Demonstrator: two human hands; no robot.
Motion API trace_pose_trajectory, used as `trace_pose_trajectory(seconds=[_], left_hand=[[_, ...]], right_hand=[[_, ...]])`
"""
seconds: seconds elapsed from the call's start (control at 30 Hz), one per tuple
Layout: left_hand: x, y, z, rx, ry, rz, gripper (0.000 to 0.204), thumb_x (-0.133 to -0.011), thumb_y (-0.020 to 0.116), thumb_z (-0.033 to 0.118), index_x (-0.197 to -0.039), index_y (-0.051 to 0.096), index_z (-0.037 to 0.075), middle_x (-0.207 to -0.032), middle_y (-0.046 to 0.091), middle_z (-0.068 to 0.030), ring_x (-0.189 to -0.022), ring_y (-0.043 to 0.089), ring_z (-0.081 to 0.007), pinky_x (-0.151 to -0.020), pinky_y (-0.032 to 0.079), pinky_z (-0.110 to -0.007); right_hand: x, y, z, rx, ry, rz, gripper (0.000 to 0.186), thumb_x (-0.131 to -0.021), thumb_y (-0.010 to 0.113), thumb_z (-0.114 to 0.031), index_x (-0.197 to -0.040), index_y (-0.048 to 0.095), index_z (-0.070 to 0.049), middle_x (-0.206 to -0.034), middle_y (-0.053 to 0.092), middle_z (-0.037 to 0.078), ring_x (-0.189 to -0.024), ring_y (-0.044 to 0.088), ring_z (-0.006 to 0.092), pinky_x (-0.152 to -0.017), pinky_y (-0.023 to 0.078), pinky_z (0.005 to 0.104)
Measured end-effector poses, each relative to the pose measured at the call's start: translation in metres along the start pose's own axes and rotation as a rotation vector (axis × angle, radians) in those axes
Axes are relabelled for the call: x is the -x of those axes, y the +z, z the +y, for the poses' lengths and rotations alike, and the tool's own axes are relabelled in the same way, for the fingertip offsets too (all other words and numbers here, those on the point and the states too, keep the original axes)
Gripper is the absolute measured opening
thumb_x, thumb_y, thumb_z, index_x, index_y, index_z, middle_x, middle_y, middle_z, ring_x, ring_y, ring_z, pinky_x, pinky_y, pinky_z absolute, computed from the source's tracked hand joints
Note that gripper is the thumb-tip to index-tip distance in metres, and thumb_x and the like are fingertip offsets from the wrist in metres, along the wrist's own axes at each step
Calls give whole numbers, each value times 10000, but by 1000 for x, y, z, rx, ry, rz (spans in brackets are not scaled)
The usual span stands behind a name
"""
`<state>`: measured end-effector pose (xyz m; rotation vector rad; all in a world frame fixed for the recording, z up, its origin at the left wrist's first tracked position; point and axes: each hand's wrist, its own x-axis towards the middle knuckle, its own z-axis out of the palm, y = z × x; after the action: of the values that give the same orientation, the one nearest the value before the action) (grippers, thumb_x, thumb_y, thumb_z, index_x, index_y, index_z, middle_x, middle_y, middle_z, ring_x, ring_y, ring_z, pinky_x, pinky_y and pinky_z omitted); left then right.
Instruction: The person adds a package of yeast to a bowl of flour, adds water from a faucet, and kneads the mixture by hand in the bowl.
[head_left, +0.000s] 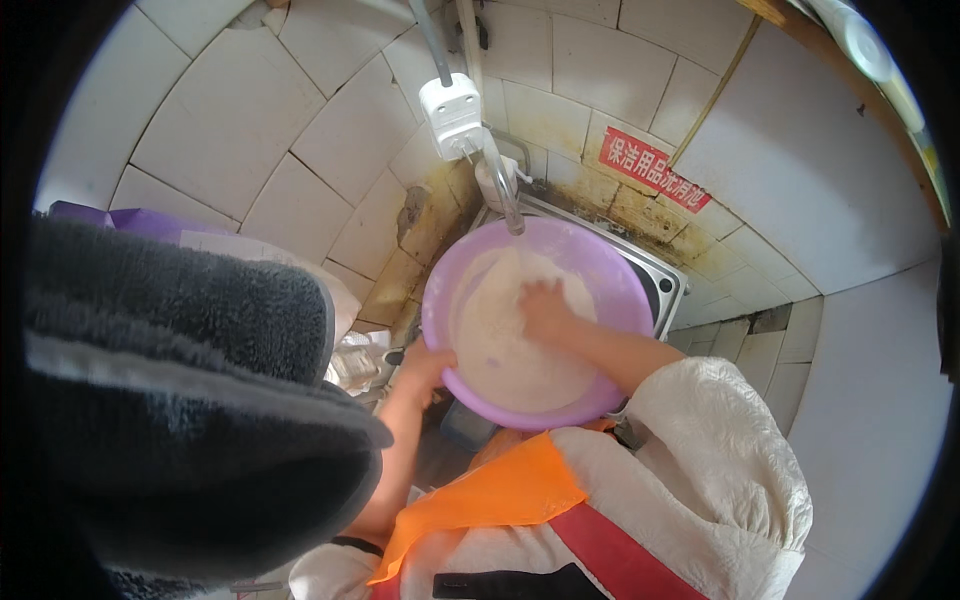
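A round purple basin (pixel 620 290) sits over the metal sink, under the end of a metal tap (pixel 510 205). Pale, whitish contents (pixel 500 340) fill much of it; whether they are flour or cloudy water I cannot tell. My left hand (pixel 427 366) grips the basin's rim on its near left side, with the thumb over the edge. Inside the basin, my right hand (pixel 547 308) reaches into the pale contents, fingers apart and holding nothing that shows. Its fingertips are partly hidden there.
Dark grey fuzzy cloth (pixel 190 310) hangs large at the left. A white plug adapter (pixel 452 115) dangles by the tap. The steel sink's edge (pixel 668 285) shows beyond the basin, with tiled walls (pixel 350 130) behind and a red sign (pixel 652 168) on them.
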<state>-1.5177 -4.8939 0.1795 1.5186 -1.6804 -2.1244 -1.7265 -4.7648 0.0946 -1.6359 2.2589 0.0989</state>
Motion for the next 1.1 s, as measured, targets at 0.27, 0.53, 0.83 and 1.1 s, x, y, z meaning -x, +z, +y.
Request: trace_pose_trajectory(seconds=[0.27, 0.53, 0.83, 1.1], left_hand=[[46, 21, -66, 125, 108, 78, 591, -679, 610, 38, -1254, 489, -26, -1070, 613, -98, -925, 608, -218, -789, 506, -327], [66, 31, -58, 209, 116, 50, 595, -682, 659, 79, -1247, 505, -30, -1113, 616, -117, -968, 603, -210, -802, 498, -323], [4, -13, 5, 83, 134, -101, 669, -654, 683, 58, -1280, 458, -10, -1053, 623, -147, -810, 647, -258, -670, 537, -332], [54, 23, -57, 149, 256, 150, 697, -658, 705, 78, -1285, 424, -39, -1157, 582, -143, -1059, 579, -241, -909, 473, -366]], right_hand=[[-21, 35, -16, -264, -141, -171, 681, -717, 662, -301, -1349, 518, -94, -1314, 526, 178, -1236, 475, 375, -1032, 398, 481], [-69, 22, -19, -476, 236, 73, 483, -699, 652, -244, -1140, 631, -50, -1184, 594, 182, -1135, 562, 329, -917, 469, 478], [19, -17, -72, 26, -334, -365, 575, -659, 708, -316, -1185, 629, -100, -1238, 553, 165, -1191, 513, 320, -915, 460, 463], [-61, 10, -34, -458, 226, 5, 730, -664, 738, -324, -1339, 531, -139, -1410, 440, 184, -1257, 465, 357, -986, 424, 525]])
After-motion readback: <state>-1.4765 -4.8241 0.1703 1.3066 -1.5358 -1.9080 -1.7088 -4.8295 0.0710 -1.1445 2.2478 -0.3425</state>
